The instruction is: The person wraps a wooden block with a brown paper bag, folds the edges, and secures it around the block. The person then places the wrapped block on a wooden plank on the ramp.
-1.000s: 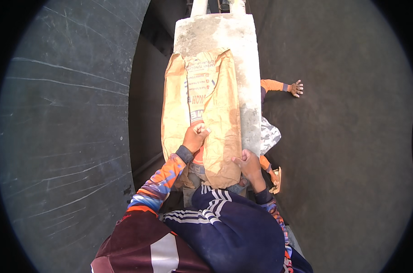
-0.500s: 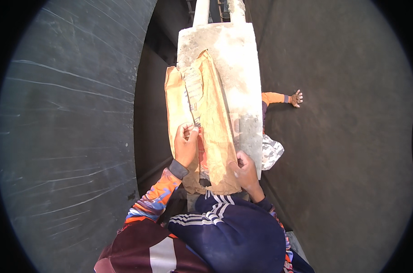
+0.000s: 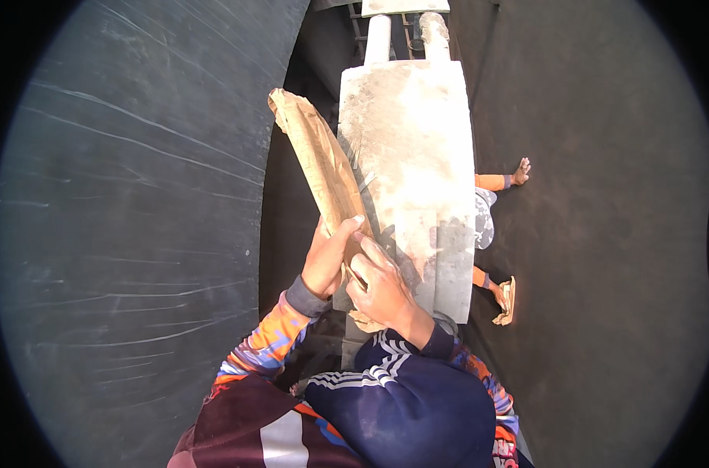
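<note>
A brown paper sack stands on its long edge along the left side of a dusty grey slab-like chute. My left hand grips the sack's near end from the left. My right hand holds the same end from the right, close against the left hand. The sack looks flattened and its far end points up and away from me. My patterned orange and blue sleeves and dark striped clothing fill the lower middle.
A large dark curved wall with pale scratches fills the left. Dark ground lies at the right. Another person's hand in an orange sleeve, and a second one holding a brown scrap, show beside the chute's right edge. Two pale pipes stand beyond it.
The sack lay flat on the grey chute; now it is turned up on its edge and shifted to the left side. My hands have come together at its near end.
</note>
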`<action>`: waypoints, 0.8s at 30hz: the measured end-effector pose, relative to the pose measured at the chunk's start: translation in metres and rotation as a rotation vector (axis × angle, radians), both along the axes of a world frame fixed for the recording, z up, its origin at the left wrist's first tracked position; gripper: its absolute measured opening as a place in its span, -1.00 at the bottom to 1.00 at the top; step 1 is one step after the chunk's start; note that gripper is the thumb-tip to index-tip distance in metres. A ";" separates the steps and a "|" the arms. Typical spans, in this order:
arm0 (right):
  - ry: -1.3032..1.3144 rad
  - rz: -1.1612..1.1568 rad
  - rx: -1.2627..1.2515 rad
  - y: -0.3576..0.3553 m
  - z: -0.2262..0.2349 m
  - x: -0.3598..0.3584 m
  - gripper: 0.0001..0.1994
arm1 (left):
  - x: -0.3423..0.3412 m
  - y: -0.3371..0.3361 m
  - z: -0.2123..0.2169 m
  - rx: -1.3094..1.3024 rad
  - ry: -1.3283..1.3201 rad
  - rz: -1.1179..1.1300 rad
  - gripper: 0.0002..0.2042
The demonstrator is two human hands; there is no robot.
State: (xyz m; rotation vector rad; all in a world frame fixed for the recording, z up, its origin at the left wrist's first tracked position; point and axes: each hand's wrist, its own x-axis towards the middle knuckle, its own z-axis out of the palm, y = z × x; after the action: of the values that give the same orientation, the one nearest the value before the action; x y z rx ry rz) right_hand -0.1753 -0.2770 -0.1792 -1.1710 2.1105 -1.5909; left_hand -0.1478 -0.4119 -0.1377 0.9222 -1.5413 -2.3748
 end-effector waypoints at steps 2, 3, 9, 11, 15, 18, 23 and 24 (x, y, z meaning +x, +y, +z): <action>0.037 0.104 -0.014 -0.009 0.005 0.001 -0.87 | 0.005 -0.011 0.002 0.169 0.094 0.093 -0.74; 0.057 0.103 -0.037 -0.014 0.008 0.001 -0.86 | 0.009 -0.019 0.007 0.268 0.091 0.055 -0.67; 0.026 0.241 -0.210 -0.019 0.039 -0.019 -0.75 | 0.017 -0.034 0.057 0.333 0.259 0.198 -0.51; -0.069 0.142 -0.208 -0.009 0.048 -0.030 -0.65 | 0.018 -0.036 0.075 0.230 0.370 0.224 -0.49; -0.379 -0.239 -0.125 0.014 0.054 -0.041 -0.60 | 0.017 -0.044 0.094 0.144 0.489 0.281 -0.46; -0.508 -0.400 -0.128 0.013 0.046 -0.038 -0.48 | 0.019 -0.051 0.093 0.228 0.573 0.242 -0.46; -0.735 -0.584 -0.195 -0.007 0.041 -0.034 -0.17 | 0.019 -0.045 0.081 0.422 0.731 0.088 -0.47; -1.015 -0.612 -0.208 -0.005 0.043 -0.032 -0.19 | 0.018 -0.046 0.077 0.460 0.757 0.060 -0.46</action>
State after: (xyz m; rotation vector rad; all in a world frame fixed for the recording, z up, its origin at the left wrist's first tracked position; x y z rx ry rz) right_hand -0.2070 -0.2822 -0.1364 0.3422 1.6305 -2.0362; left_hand -0.1296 -0.4579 -0.0604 0.0581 -0.6930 -2.6128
